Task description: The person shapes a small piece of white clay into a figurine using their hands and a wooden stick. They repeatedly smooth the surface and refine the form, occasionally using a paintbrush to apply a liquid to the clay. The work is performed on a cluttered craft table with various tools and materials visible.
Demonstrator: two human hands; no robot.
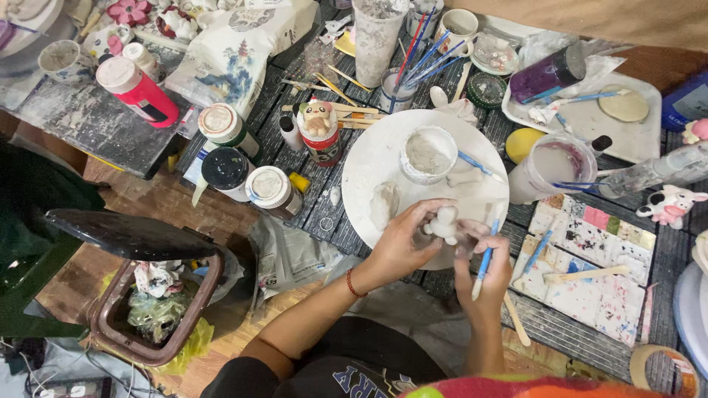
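My left hand (402, 243) grips a small white clay figure (444, 223) over the near edge of a round white board (376, 158). My right hand (483, 269) holds a blue-handled modelling tool (485, 259) upright, its upper end close to the figure. On the board stand a small cup of grey-white slip (428, 153), a lump of clay (383, 205) and another blue tool (478, 165).
Paint bottles and jars (228, 168) crowd the table's left, a finished figurine (317, 118) stands on a can, brush cups (398, 92) are behind the board, and a paint-stained palette (597, 265) lies at right. An open bin (151, 302) sits on the floor at left.
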